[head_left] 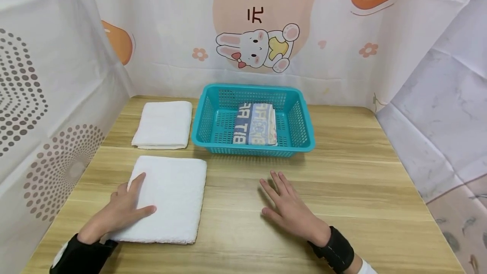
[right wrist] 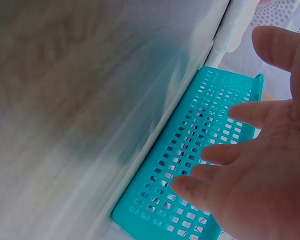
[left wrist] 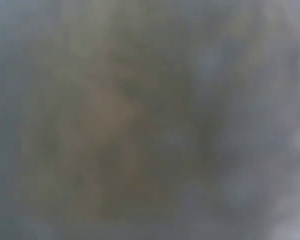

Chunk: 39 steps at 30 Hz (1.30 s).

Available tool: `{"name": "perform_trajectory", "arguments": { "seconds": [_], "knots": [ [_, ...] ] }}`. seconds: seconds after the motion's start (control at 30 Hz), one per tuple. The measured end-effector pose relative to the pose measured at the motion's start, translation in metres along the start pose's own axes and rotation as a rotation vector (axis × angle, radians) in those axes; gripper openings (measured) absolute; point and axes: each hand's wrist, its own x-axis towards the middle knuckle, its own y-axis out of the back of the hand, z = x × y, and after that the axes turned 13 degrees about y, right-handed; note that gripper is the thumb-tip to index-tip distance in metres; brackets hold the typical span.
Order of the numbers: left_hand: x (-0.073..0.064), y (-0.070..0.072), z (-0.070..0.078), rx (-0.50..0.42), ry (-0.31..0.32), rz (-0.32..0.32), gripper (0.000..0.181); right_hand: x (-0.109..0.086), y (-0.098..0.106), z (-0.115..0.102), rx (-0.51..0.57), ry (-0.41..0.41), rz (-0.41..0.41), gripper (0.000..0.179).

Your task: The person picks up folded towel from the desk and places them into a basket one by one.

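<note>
In the head view, a folded white towel (head_left: 171, 198) lies at the front left of the table. My left hand (head_left: 119, 210) rests over its left edge, thumb and forefinger spread on the top and the other fingers at the side. My right hand (head_left: 294, 212) is empty, palm down with the fingers extended, to the right of the towel and in front of the turquoise basket (head_left: 255, 150). The right wrist view shows the palm and fingers (right wrist: 190, 190) before the basket's perforated side. The left wrist view is wholly blurred.
Another folded white towel (head_left: 163, 124) lies behind the first, left of the basket. A folded blue, lettered cloth (head_left: 253, 124) sits inside the basket. Printed white curtains (head_left: 167, 67) enclose the wooden table (head_left: 350, 164) at the back and both sides.
</note>
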Motion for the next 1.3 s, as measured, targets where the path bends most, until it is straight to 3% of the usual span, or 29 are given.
{"name": "perform_trajectory", "arguments": {
  "seconds": [0.5, 1.3],
  "knots": [
    [0.001, -0.004, 0.008, -0.025, -0.034, -0.031, 0.109, -0.003, 0.002, 0.000, 0.015, -0.022, -0.009, 0.075],
    [0.001, -0.007, 0.020, -0.009, -0.020, -0.038, 0.107, -0.006, 0.001, 0.000, 0.027, -0.019, 0.008, 0.074]
  ]
}}
